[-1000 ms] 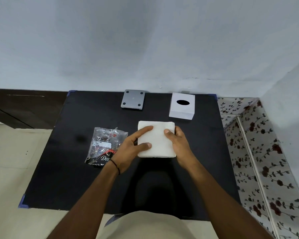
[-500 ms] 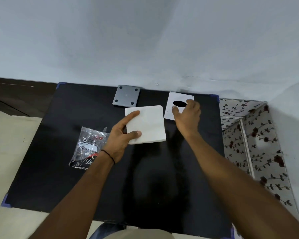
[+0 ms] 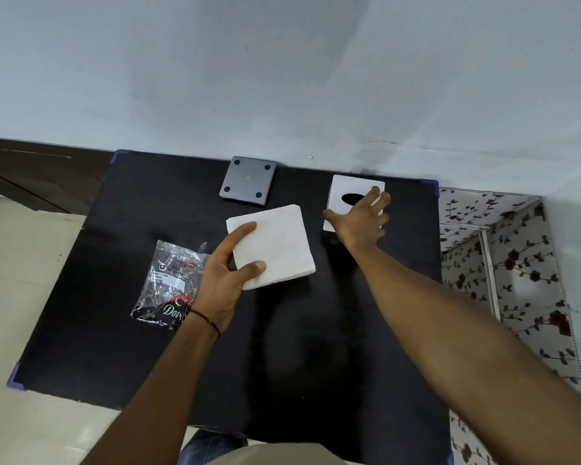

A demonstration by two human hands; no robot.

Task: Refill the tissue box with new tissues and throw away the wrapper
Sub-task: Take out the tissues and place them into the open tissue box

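Observation:
A white stack of tissues (image 3: pixel 275 245) is held a little above the black table (image 3: pixel 114 313) by my left hand (image 3: pixel 223 280), thumb on top and fingers along its left edge. The white tissue box (image 3: pixel 344 189), with a dark oval slot on top, stands at the table's far right. My right hand (image 3: pixel 361 218) lies spread over the box's top and near side, fingers across its right part. The empty clear wrapper (image 3: pixel 168 283) with black and red print lies flat on the table, left of my left wrist.
A grey square plate (image 3: pixel 248 180) with dark feet at its corners rests near the table's far edge, by the pale wall. A floral-patterned cabinet (image 3: pixel 517 270) stands right of the table. Pale floor shows on the left.
My right hand left the tissue stack and reached to the tissue box, where it now rests. My left hand raised the stack and carried it farther back on the table.

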